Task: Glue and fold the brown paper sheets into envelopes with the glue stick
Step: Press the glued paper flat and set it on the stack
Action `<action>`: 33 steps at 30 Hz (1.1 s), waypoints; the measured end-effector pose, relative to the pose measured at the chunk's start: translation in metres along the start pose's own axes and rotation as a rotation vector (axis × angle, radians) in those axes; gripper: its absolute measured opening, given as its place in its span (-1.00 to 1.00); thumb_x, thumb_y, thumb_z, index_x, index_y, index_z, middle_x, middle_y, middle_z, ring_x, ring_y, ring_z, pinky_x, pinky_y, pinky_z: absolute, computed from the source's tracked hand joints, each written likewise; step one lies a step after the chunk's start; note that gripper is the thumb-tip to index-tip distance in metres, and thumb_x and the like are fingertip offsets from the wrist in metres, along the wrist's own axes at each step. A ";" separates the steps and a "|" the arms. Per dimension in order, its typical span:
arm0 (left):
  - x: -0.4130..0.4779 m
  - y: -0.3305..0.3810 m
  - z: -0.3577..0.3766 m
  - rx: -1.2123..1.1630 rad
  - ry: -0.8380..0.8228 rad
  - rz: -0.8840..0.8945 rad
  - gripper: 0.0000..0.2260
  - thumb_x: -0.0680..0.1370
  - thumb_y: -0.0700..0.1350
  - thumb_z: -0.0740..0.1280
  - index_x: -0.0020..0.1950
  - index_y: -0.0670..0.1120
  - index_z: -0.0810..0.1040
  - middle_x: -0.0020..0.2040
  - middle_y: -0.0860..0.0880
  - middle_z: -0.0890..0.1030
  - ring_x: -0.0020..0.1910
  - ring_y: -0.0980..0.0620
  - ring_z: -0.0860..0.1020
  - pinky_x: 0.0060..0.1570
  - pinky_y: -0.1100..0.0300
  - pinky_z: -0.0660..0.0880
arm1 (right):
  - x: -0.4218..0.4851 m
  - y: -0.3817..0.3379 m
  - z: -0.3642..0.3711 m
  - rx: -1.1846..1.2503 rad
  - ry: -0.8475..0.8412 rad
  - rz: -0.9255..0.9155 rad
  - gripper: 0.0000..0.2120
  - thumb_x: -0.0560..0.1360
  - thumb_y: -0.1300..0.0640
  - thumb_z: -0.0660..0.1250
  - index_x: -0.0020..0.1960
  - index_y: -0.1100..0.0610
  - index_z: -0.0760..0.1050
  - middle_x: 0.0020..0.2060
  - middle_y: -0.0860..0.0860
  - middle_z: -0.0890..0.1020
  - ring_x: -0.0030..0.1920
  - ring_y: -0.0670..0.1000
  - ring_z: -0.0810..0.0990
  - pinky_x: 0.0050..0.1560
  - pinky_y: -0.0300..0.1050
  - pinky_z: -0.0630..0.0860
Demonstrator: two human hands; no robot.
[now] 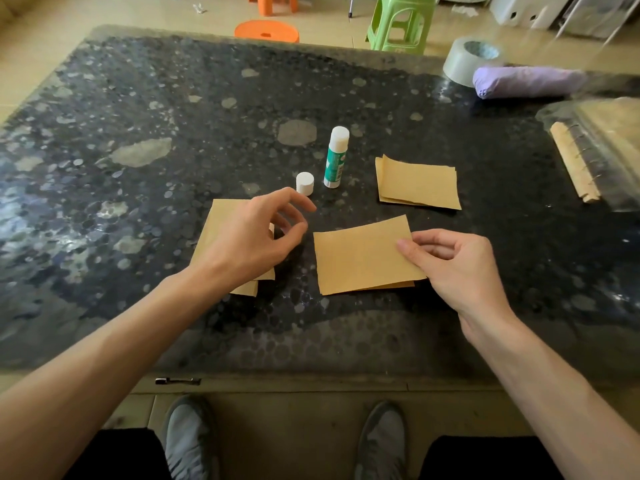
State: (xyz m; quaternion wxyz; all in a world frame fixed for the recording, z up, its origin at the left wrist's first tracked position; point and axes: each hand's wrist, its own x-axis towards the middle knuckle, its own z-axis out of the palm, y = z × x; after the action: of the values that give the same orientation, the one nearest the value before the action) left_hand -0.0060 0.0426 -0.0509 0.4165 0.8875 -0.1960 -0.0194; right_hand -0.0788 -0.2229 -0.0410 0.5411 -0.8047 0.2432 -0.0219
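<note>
A folded brown paper sheet (360, 258) lies on the dark speckled table (138, 188) in front of me. My right hand (457, 268) pinches its right edge between thumb and fingers. My left hand (252, 237) hovers with loosely curled fingers, holding nothing, above a stack of brown sheets (214, 220) on the left. Behind stands the uncapped glue stick (335, 157), green and white, with its white cap (305, 183) beside it. Another small pile of brown paper (419, 183) lies at the right of the glue stick.
A roll of grey tape (467, 62) and a purple folded umbrella (526, 81) lie at the back right. A clear bag with a wooden piece (588, 150) is at the right edge. Orange (266, 31) and green stools (398, 26) stand beyond the table.
</note>
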 end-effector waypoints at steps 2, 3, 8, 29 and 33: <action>-0.001 0.000 0.001 0.077 0.002 0.053 -0.80 0.59 -0.12 0.42 0.17 0.12 0.60 -0.09 0.20 0.67 -0.03 0.20 0.63 -0.18 0.44 0.44 | 0.001 0.001 0.001 -0.013 0.005 -0.005 -0.78 0.48 -0.04 0.56 0.10 -0.04 0.69 -0.07 -0.14 0.72 0.00 -0.16 0.66 -0.04 -0.22 0.55; -0.002 -0.001 0.001 0.098 -0.003 0.071 -0.80 0.58 -0.11 0.43 0.17 0.13 0.59 -0.09 0.21 0.66 0.00 0.20 0.63 -0.16 0.46 0.41 | 0.001 0.001 0.002 -0.018 0.006 -0.006 -0.78 0.48 -0.04 0.56 0.10 -0.05 0.69 -0.07 -0.15 0.72 0.00 -0.17 0.65 -0.05 -0.23 0.54; -0.002 -0.008 0.001 0.157 -0.032 0.136 -0.75 0.55 -0.02 0.47 0.20 0.16 0.58 -0.01 0.23 0.62 0.08 0.20 0.57 0.01 0.39 0.38 | 0.000 0.001 0.003 -0.033 0.008 -0.019 -0.80 0.48 -0.05 0.55 0.09 -0.06 0.68 -0.09 -0.18 0.69 -0.05 -0.21 0.63 -0.14 -0.30 0.47; -0.004 -0.003 0.006 0.234 -0.170 0.239 -0.68 0.49 0.25 0.46 0.21 0.22 0.60 0.15 0.25 0.55 0.14 0.20 0.47 0.21 0.21 0.42 | -0.001 0.003 0.004 -0.053 0.016 -0.049 -0.79 0.49 -0.04 0.55 0.10 -0.04 0.68 -0.08 -0.14 0.72 -0.03 -0.17 0.68 -0.10 -0.27 0.55; -0.004 -0.003 0.008 0.219 -0.175 0.236 -0.67 0.48 0.25 0.47 0.20 0.22 0.60 0.15 0.24 0.55 0.14 0.19 0.48 0.22 0.17 0.43 | -0.001 0.005 0.004 -0.062 0.023 -0.056 -0.80 0.49 -0.04 0.54 0.09 -0.06 0.68 -0.08 -0.14 0.72 -0.02 -0.16 0.67 -0.08 -0.26 0.56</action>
State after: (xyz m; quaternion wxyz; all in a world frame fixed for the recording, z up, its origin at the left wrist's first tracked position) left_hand -0.0102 0.0404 -0.0587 0.2980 0.8933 -0.3353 -0.0261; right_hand -0.0802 -0.2205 -0.0466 0.5122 -0.8273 0.2274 -0.0385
